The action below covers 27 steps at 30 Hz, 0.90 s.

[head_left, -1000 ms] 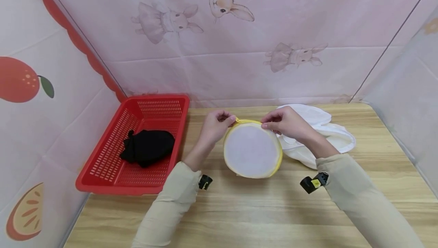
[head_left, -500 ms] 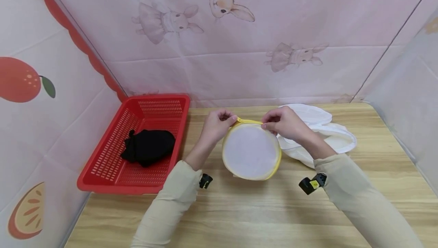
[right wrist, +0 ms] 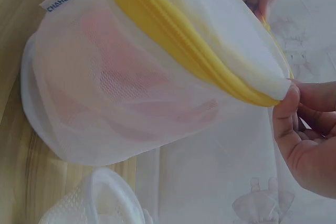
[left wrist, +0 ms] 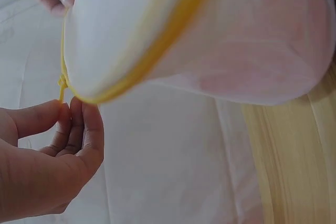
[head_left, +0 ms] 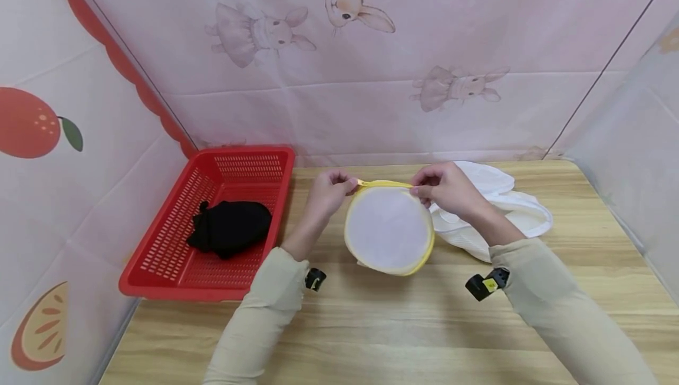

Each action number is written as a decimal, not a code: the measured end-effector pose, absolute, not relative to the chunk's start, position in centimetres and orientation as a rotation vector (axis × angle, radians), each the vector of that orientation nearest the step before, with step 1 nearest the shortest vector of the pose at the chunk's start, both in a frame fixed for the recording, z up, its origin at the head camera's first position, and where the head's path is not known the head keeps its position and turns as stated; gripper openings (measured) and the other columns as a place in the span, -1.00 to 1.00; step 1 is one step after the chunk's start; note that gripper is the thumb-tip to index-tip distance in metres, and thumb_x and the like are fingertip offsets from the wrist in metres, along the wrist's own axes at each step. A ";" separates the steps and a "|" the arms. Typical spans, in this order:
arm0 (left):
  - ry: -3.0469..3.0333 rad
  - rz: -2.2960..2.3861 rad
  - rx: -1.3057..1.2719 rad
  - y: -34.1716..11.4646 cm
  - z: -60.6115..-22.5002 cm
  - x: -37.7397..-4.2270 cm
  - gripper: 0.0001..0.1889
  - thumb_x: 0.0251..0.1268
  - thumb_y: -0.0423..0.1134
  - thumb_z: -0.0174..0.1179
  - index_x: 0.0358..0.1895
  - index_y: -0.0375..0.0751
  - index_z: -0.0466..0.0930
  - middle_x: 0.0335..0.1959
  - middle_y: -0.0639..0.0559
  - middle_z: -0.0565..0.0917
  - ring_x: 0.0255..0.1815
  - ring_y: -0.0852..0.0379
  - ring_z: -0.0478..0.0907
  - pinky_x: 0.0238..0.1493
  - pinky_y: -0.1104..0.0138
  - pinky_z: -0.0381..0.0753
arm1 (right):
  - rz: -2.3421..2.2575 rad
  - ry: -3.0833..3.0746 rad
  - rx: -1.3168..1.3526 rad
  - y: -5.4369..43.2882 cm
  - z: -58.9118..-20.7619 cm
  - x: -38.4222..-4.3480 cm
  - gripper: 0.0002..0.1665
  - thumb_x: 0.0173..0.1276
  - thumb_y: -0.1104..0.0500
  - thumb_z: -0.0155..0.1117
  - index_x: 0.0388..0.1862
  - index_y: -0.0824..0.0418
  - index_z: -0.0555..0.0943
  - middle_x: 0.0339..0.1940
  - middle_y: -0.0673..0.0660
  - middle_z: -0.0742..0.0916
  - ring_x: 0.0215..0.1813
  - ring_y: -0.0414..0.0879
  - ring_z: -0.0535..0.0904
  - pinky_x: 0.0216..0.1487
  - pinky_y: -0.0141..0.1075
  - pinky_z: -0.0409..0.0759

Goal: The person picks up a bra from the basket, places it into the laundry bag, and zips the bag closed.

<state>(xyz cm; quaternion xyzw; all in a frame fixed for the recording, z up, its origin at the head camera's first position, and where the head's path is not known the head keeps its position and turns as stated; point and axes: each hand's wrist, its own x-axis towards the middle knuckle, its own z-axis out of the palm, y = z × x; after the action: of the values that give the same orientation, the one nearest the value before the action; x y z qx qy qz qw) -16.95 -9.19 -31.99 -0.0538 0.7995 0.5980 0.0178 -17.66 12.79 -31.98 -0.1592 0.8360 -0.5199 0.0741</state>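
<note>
A round white mesh laundry bag (head_left: 389, 232) with a yellow zipper (left wrist: 152, 64) around its top edge is tilted toward me above the table. Something pink (right wrist: 131, 72) shows through its mesh side; its kind is unclear. At the bag's far left edge, my left hand (head_left: 326, 196) pinches the yellow zipper pull (left wrist: 62, 90) between thumb and forefinger. My right hand (head_left: 448, 190) pinches the yellow-trimmed rim on the far right. In the right wrist view the right thumb and forefinger meet at the corner of the rim. The lid looks closed over the top.
On the left stands a red plastic basket (head_left: 283, 208) with a black cloth item (head_left: 233, 229) inside. White mesh bags (head_left: 520, 211) lie behind and beside my right hand on the wooden table (head_left: 371, 338). A rabbit-printed cloth (head_left: 361, 119) hangs along the back.
My left hand has shifted slightly left with the zipper pull, and the far edge looks stretched straighter. The right hand has moved slightly right, still gripping the rim.
</note>
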 end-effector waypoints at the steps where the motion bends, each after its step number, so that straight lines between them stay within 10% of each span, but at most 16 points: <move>1: 2.459 1.889 -0.186 -9.5 -32.1 -17.0 -0.91 0.22 -0.42 0.12 -0.38 -0.43 0.52 -0.39 -0.14 0.58 -0.28 0.02 0.57 -0.14 0.30 0.57 | -1.576 2.508 -0.468 13.0 -32.0 -17.7 -0.90 0.18 0.41 0.22 -0.37 0.50 0.56 -0.56 0.16 0.59 -0.56 -0.16 0.51 -0.50 -0.34 0.57; 27: 2.468 1.967 -0.089 -10.4 -33.2 -17.1 -0.91 0.21 -0.45 0.13 -0.36 -0.47 0.54 -0.39 -0.22 0.61 -0.31 0.01 0.61 -0.21 0.31 0.61 | -1.520 2.428 -0.450 15.1 -33.3 -17.5 -0.90 0.19 0.41 0.22 -0.35 0.49 0.55 -0.56 0.15 0.58 -0.57 -0.15 0.48 -0.55 -0.35 0.51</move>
<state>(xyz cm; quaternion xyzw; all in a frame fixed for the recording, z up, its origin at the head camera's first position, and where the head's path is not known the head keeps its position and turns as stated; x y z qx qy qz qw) -17.14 -10.35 -33.22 -0.0283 0.7816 0.6230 -0.0076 -17.47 15.11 -33.35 -0.1541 0.8312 -0.5204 0.1206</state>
